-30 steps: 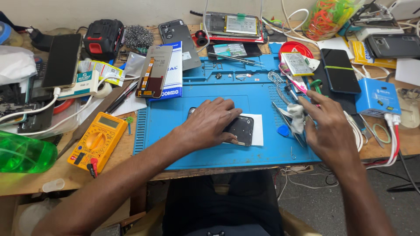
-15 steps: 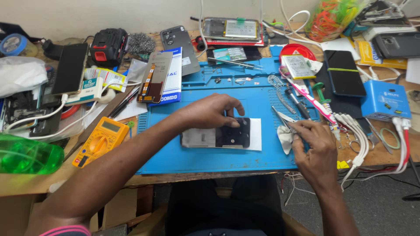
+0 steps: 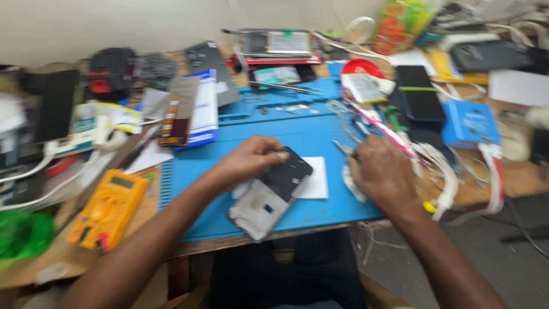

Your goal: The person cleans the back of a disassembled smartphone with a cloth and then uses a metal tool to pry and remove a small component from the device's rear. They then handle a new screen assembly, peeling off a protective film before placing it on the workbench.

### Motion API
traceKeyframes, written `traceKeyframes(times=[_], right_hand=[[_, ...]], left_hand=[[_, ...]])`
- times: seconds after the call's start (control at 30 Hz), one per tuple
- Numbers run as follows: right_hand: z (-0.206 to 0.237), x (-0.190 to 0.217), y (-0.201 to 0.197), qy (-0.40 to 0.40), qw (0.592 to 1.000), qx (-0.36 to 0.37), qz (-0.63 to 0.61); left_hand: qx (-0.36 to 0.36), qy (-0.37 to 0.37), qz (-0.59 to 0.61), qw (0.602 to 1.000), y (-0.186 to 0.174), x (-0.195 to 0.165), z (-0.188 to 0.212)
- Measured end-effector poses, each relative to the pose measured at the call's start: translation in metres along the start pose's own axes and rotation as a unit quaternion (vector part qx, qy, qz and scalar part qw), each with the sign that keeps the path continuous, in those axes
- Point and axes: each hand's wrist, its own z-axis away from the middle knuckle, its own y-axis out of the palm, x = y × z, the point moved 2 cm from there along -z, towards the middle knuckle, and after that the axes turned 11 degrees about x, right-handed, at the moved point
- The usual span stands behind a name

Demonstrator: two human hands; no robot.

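The left hand [image 3: 249, 163] clamps its fingers on the upper end of an opened phone [image 3: 271, 194] lying aslant near the front edge of the blue mat [image 3: 189, 171], seemingly to steady it. The right hand [image 3: 383, 171] is closed around thin metal tweezers [image 3: 343, 150] by the mat's right edge. Around them the cluttered wooden bench [image 3: 514, 177] carries a yellow multimeter [image 3: 108, 209] at its left front corner

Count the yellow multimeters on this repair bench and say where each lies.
1: a yellow multimeter lies at the bench's front left, beside the blue mat. Clutter may hide others.
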Motion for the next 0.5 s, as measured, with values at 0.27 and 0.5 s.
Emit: traceKeyframes(times=[0.27,0.5], right_hand=[[-0.025,0.009,-0.012,0.032,0.814,-0.125,-0.566],[-0.045,0.042,0.031,0.022,0.636,-0.058,-0.769]], left_hand=[[0.009,0.028,0.061,0.998,-0.016,0.015,0.012],[0.004,0.013,0.064,0.998,-0.031,0.015,0.013]])
